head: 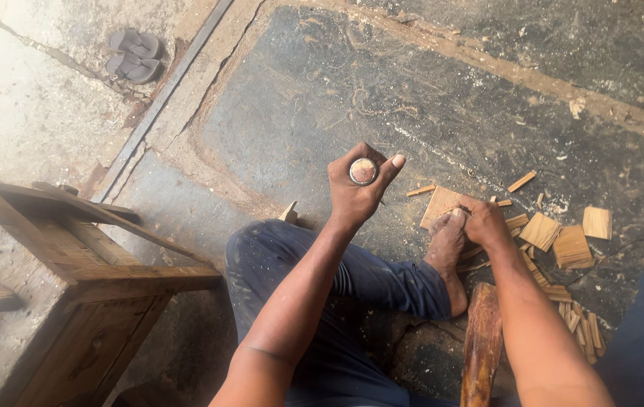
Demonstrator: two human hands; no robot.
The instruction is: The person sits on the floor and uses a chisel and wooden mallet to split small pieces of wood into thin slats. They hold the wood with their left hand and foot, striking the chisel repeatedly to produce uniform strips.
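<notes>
My left hand (358,188) is raised over my bent left knee and is closed around a round wooden handle (363,171), seen end-on. My right hand (485,223) rests low on the floor beside my bare foot (446,249), gripping a small wooden piece (439,205) that lies against the foot. What the handle carries below my fist is hidden.
Several flat wooden blocks (570,247) and thin splints (582,325) lie scattered right of the foot. A brown wooden log (482,347) lies between my legs. A wooden bench (88,279) stands at left. A pair of sandals (134,56) sits at the far left.
</notes>
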